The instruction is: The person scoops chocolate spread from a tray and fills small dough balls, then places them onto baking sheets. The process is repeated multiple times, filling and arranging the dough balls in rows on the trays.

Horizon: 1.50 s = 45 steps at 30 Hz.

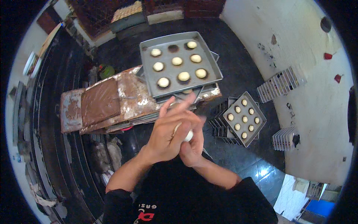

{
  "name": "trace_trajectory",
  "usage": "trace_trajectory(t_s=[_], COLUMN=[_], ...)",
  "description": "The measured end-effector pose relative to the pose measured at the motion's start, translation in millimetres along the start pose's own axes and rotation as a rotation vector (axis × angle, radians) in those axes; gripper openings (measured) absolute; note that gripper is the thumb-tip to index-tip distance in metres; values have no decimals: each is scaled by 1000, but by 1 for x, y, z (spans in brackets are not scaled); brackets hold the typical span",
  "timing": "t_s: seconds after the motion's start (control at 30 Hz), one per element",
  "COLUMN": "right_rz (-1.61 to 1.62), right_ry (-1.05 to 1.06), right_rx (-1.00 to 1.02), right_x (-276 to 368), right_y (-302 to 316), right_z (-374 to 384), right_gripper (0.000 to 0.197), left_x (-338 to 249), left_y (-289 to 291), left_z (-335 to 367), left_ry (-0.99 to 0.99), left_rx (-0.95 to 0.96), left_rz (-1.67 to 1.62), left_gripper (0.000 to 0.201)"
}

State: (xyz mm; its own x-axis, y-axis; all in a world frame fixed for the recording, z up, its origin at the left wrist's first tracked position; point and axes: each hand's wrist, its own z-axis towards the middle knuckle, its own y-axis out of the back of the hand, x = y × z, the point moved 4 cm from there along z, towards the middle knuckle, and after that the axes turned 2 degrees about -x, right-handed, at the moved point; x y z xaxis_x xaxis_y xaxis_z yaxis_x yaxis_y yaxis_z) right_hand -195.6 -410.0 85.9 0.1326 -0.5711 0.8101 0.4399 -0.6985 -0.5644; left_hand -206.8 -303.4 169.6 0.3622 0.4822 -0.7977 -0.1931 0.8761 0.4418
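In front of my chest, a pale dough ball [189,136] is pressed between my two hands. My left hand [164,136] curls over it, thumb along its side and some fingers pointing up. My right hand [194,147] cups it from the right and is partly hidden and slightly blurred. Just beyond my fingers, a square grey baking tray [167,72] bears several round dough balls [177,61] in rows, with a bare dark spot [173,48] in the far row. Under its near edge, another dough piece [187,91] shows partly.
The tray rests on more trays on a worn, floury table [134,89], where a brown sheet [100,101] lies at left. On the right, a tray of dough balls [244,128] tops a stack above the dark floor. Metal racks [281,85] stand by the right wall, dark shelving [59,112] at left.
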Motion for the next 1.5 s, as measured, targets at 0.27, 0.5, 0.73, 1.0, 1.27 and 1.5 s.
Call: trace_trajectory(t_s=[0.27, 0.5, 0.73, 1.0, 1.27, 1.5], right_rz=[345, 109, -110, 322, 327, 543], right_ry=[-64, 532, 519, -180, 20, -243], right_rx=[-135, -169, -208, -196, -67, -204], right_x=[73, 126, 137, 127, 98, 47], right_y=[62, 125, 160, 195, 209, 206], right_z=[65, 104, 122, 145, 163, 207], right_gripper=[62, 24, 27, 26, 30, 38], left_x=[-9, 2, 8, 11, 78, 158], left_y=[-81, -114, -140, -158, -180, -160], left_z=[92, 130, 157, 182, 205, 196], left_ry=[-303, -114, -127, -285, 326, 600], left_rx=[-65, -144, -135, -32, 147, -74], left_rz=[452, -145, -175, 200, -679, -828], left_gripper=[65, 45, 27, 24, 97, 96])
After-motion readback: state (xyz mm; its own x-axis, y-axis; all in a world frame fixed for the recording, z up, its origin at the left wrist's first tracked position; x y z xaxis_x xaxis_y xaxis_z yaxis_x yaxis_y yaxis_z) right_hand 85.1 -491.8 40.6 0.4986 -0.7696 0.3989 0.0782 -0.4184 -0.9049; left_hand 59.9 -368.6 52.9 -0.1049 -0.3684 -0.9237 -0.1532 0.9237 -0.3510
